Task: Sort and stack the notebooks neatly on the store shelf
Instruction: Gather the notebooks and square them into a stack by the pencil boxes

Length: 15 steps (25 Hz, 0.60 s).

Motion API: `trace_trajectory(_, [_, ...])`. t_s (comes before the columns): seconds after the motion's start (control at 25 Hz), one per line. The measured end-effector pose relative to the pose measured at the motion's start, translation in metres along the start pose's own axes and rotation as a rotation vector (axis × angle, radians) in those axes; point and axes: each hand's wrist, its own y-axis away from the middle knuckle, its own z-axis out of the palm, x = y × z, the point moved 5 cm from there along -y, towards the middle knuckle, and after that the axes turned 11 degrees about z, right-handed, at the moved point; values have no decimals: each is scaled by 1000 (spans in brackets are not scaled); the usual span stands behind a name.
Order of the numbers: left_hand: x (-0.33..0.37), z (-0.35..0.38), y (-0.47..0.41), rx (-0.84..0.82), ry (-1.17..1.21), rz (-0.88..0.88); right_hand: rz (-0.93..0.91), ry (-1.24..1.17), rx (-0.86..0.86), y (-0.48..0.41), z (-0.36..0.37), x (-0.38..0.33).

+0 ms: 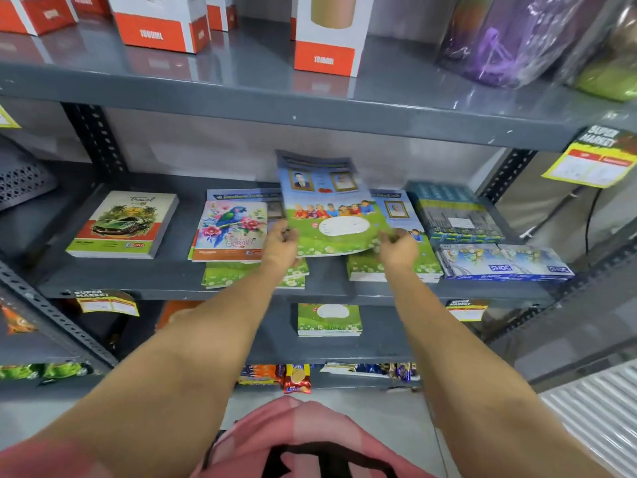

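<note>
A thin notebook with a blue-and-green children cover is tilted up above the middle shelf. My left hand grips its lower left corner and my right hand grips its lower right edge. Under it to the right lies a stack of the same notebooks. More of them lie under a parrot-cover notebook on the left. A thick car-cover notebook sits further left. Blue-grey wrapped notebook packs and blue packs fill the right end.
The upper shelf holds red-and-white boxes and purple wrapped bottles. On the lower shelf lies one green notebook stack. Snack packets sit at the bottom. Yellow price tags hang from the shelf edges.
</note>
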Motion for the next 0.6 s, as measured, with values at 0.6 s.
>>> trace_trajectory(0.6, [6,14,-11,-118,-879,230,-22,517,346,20,-50,43])
